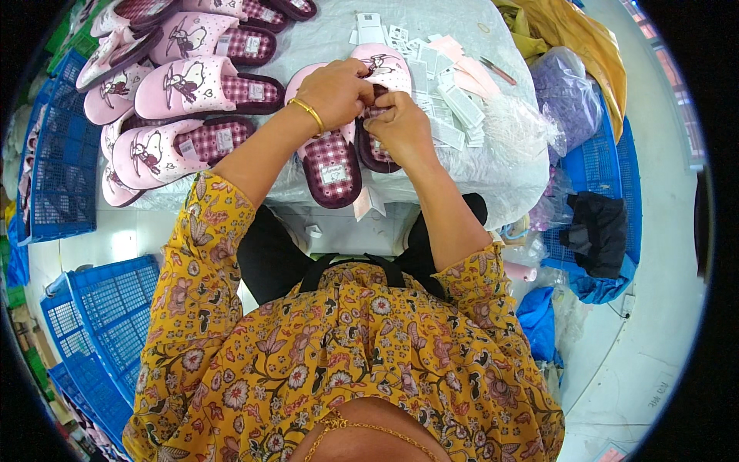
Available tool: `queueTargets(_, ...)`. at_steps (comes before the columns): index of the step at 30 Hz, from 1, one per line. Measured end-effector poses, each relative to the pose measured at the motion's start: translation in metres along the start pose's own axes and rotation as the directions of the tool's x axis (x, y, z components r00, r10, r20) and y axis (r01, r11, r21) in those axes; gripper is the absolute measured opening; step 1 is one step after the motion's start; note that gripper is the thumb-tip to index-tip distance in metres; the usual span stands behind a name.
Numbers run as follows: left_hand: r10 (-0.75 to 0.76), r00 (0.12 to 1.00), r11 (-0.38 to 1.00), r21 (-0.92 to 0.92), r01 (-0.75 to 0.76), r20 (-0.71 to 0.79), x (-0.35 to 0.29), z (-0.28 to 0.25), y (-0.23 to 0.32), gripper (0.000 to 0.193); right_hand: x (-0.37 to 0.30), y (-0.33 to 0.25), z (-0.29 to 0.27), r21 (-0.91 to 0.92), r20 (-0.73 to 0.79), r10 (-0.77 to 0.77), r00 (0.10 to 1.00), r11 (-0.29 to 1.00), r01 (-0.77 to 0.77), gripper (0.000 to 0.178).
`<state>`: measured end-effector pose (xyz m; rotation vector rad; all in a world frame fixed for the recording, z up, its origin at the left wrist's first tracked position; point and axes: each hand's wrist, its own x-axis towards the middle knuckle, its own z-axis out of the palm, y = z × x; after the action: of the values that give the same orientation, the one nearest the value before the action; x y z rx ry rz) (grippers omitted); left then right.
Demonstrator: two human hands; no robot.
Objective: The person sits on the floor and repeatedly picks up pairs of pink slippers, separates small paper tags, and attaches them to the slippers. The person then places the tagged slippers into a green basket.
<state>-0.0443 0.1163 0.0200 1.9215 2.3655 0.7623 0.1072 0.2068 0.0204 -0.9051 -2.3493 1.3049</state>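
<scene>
A pair of pink slippers with dark red plaid insoles lies in front of me at the table's near edge: the left slipper (332, 165) and the right slipper (382, 63). My left hand (336, 92), with a gold bangle at the wrist, reaches over the left slipper and grips the upper of the right one at its opening. Beside it, my right hand (400, 129) is closed in a pinch over the right slipper's insole. The fingertips of both hands meet close together there. Whatever sits between the right fingers is hidden.
More pink slippers (185, 85) are piled on the left of the plastic-covered table (323, 27). Loose white tags (460, 104) and a small pointed tool (499, 71) lie at right. Blue crates (115, 308) flank the table, with a purple bag (566, 96) at right.
</scene>
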Motion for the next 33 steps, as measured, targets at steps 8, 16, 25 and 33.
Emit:
queueTargets(8, -0.043, 0.978, 0.991, 0.132, 0.016, 0.206, 0.007, -0.021, 0.016, 0.014, 0.003, 0.002, 0.002, 0.030, -0.004, 0.029, 1.000, 0.999, -0.029, 0.035)
queueTargets(16, 0.097, 0.963, 0.971, 0.188, -0.147, 0.250, 0.017, -0.027, 0.014, 0.011, 0.000, 0.002, 0.001, 0.088, 0.000, 0.021, 1.000, 0.996, -0.021, 0.033)
queueTargets(25, 0.267, 0.949, 0.957, -0.073, -0.282, -0.170, -0.009, -0.058, 0.020, 0.006, -0.018, 0.001, -0.004, 0.557, -0.027, -0.098, 0.995, 0.825, 0.097, 0.021)
queueTargets(33, 0.234, 0.916, 0.958, -0.081, -0.274, -0.326, -0.030, -0.073, 0.029, 0.008, -0.018, -0.014, -0.010, 0.736, -0.053, -0.143, 0.988, 0.664, 0.135, 0.016)
